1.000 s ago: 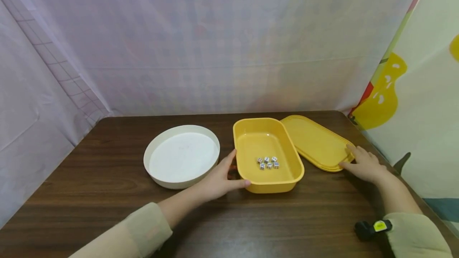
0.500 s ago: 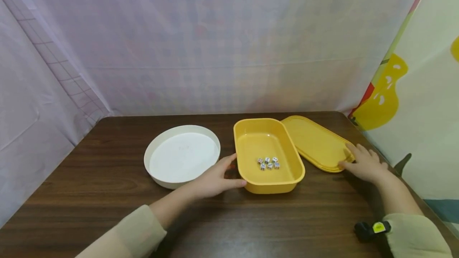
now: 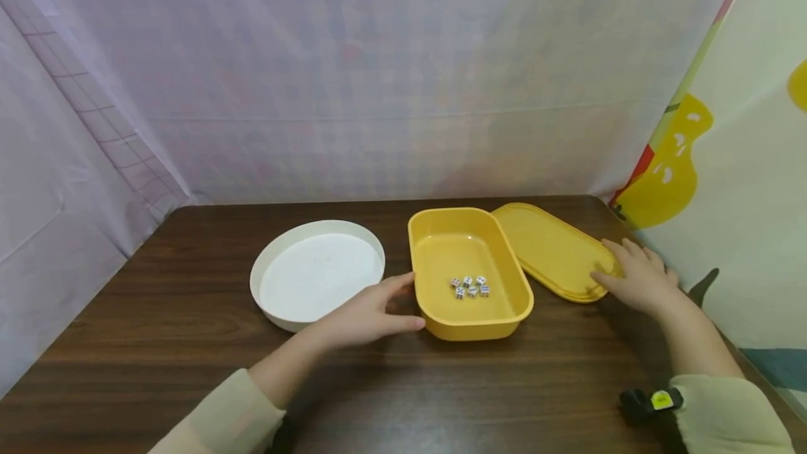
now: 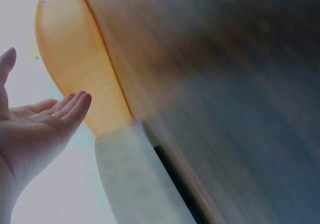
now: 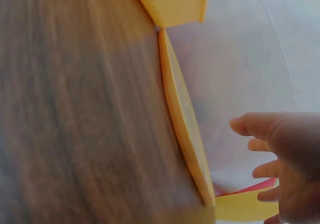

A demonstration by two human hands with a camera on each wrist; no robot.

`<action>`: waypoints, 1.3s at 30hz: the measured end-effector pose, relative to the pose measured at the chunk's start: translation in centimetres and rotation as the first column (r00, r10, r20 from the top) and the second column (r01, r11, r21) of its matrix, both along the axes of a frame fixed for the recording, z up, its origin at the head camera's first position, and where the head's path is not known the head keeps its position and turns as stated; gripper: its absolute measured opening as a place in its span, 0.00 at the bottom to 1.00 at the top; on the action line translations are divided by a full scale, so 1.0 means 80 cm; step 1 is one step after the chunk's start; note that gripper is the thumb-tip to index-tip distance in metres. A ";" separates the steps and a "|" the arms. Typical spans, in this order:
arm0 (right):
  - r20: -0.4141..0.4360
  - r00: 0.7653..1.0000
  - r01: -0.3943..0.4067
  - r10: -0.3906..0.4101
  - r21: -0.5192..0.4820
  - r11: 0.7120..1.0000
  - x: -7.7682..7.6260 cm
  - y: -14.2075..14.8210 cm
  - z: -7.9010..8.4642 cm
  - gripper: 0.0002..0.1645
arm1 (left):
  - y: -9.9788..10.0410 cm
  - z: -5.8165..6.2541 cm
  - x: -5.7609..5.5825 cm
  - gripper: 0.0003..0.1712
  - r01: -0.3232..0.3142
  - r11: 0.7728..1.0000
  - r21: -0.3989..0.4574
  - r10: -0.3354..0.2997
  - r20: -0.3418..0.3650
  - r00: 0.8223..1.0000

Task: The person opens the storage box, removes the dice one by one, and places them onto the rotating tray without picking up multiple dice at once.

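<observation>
A yellow rectangular box (image 3: 447, 251) stands in the middle of the table with several white dice (image 3: 469, 286) on its floor. At its near left corner is my left hand (image 3: 362, 314), with thumb and fingers spread and relaxed; the left wrist view shows the palm (image 4: 35, 134) beside the box wall (image 4: 75, 44). Whether the fingertips touch the box I cannot tell. To the right lies the flat yellow lid (image 3: 555, 251). My right hand (image 3: 639, 279) hovers over its near right end, fingers loosely extended, and the right wrist view shows a gap between hand and lid (image 5: 182, 114).
A round white tray (image 3: 318, 275) sits left of the box, close under my left forearm. The dark wooden table (image 3: 410, 398) reaches back to a pale curtain (image 3: 378, 90). A black strap device (image 3: 649, 401) is on my right wrist.
My left hand has drawn slightly left, away from the box. My right hand has risen off the lid's end. Box, dice, lid and tray stay in place.
</observation>
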State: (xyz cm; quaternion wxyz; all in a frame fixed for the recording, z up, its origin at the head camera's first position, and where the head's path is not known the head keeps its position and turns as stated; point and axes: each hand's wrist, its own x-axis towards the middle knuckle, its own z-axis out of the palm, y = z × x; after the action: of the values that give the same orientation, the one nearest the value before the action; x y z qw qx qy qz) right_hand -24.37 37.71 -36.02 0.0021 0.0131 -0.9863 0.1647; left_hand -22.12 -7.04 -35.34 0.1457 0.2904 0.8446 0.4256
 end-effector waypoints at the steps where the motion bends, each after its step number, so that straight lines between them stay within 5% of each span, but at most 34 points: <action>1: -0.001 1.000 -0.001 0.001 -0.001 1.000 0.000 -0.002 0.003 0.48 | -0.001 0.001 0.000 0.46 0.006 1.000 -0.002 -0.006 -0.006 1.000; 16: -0.149 0.988 -0.042 0.048 0.041 0.998 0.009 -0.034 0.034 0.45 | -0.024 0.016 0.003 0.42 0.012 0.999 0.049 -0.008 -0.069 0.998; 23: -0.168 0.985 -0.038 0.045 0.044 0.998 0.015 -0.046 0.046 0.43 | -0.040 0.019 0.003 0.39 -0.029 0.995 0.096 0.042 -0.130 0.991; 39: -0.293 0.950 -0.108 0.106 0.011 0.994 0.035 -0.079 0.070 0.39 | -0.085 0.031 -0.002 0.41 -0.016 0.977 0.212 0.077 -0.283 0.956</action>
State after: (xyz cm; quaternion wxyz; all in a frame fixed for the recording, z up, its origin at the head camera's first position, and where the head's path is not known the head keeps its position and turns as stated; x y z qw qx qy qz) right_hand -21.58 31.40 -30.40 0.1393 0.0908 -0.9724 0.1635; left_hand -22.29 -13.86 -32.83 -0.0207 0.3432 0.8143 0.4677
